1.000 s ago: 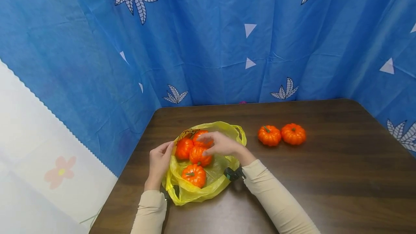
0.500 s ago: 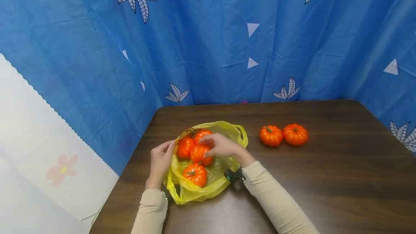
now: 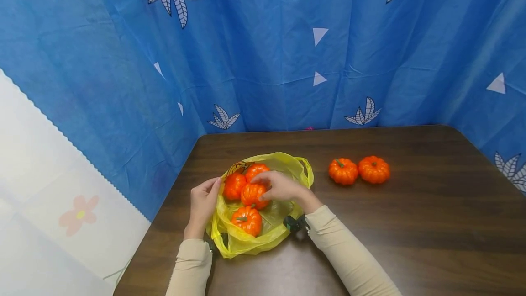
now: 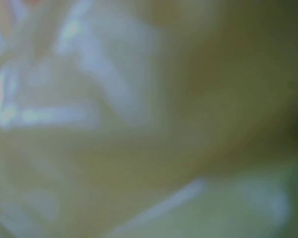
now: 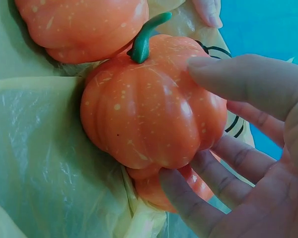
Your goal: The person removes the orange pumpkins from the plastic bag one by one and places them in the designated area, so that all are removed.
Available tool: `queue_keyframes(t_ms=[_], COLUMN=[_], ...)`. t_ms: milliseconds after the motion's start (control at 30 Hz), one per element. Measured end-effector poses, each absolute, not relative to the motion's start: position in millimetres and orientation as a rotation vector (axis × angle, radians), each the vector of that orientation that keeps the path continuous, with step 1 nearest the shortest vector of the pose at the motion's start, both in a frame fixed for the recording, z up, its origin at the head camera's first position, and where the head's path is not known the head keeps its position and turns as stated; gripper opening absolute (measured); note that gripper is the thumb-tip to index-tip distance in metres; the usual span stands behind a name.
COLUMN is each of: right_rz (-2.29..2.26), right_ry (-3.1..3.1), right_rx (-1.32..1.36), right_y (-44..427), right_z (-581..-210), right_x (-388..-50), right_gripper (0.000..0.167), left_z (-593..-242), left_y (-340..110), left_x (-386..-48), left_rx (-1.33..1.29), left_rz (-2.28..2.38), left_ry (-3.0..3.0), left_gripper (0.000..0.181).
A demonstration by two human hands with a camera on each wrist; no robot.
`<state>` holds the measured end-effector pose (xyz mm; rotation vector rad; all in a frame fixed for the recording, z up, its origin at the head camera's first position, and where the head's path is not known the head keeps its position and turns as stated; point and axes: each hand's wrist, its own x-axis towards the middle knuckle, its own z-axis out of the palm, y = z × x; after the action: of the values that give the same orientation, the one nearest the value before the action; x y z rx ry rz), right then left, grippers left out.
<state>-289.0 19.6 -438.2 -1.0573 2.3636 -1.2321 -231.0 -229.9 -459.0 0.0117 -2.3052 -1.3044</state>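
A yellow plastic bag (image 3: 283, 227) lies with its mouth spread wide, several small orange pumpkins inside. My left hand (image 3: 204, 202) pinches the bag's left rim between thumb and fingers. Over the bag, my right hand (image 3: 283, 186) holds the middle pumpkin (image 3: 251, 194) by its side. In the right wrist view, the thumb lies near the top of this pumpkin (image 5: 144, 109) and the fingers along its lower side; its green stem points up. Another pumpkin (image 3: 246, 220) sits nearer the front of the bag. Two more, a left one (image 3: 235, 186) and a rear one (image 3: 256, 169), touch behind it.
Two more pumpkins, one (image 3: 343, 171) beside the other (image 3: 374, 170), stand on the dark wooden table (image 3: 431, 223) right of the bag. A blue patterned curtain (image 3: 271, 58) hangs behind the table. The left wrist view is filled by blurred yellowish plastic (image 4: 139, 148).
The head view shifts very slightly. Both hands, the bag and the pumpkins keep nearly the same places.
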Motion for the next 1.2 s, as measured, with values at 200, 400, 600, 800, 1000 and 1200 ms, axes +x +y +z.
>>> queue_keyframes(t_ms=[200, 400, 600, 800, 1000, 1200], right_rz=[-1.239, -1.224, -1.220, -1.261, -1.317, -1.430], right_ry=[2.366, 2.380, 2.400, 2.392, 2.372, 2.324], right_rx=[-1.076, -1.082, -1.070, -1.064, -1.088, -1.078], right_y=[19.9, 21.1, 22.3, 25.2, 30.2, 38.8], right_z=[-438.3, -438.6, -441.5, -444.8, -441.9, -440.6], right_x=[-288.4, -287.2, -287.1, -287.3, -285.3, -285.1], right_gripper=[0.049, 0.049, 0.048, 0.048, 0.048, 0.048], left_z=[-457.5, -458.8, -460.5, -459.4, -460.6, -459.4], left_y=[-229.5, -230.1, -230.8, -230.6, -231.6, -232.1], left_x=[-231.4, -231.4, -232.6, -231.6, -230.6, -231.5], left_rx=[0.008, 0.026, 0.012, 0.005, 0.009, 0.005], left_rz=[-1.314, -1.324, -1.317, -1.318, -1.308, -1.309], left_ry=[-2.303, -2.322, -2.319, -2.312, -2.317, -2.310], left_gripper=[0.022, 0.023, 0.022, 0.022, 0.024, 0.023])
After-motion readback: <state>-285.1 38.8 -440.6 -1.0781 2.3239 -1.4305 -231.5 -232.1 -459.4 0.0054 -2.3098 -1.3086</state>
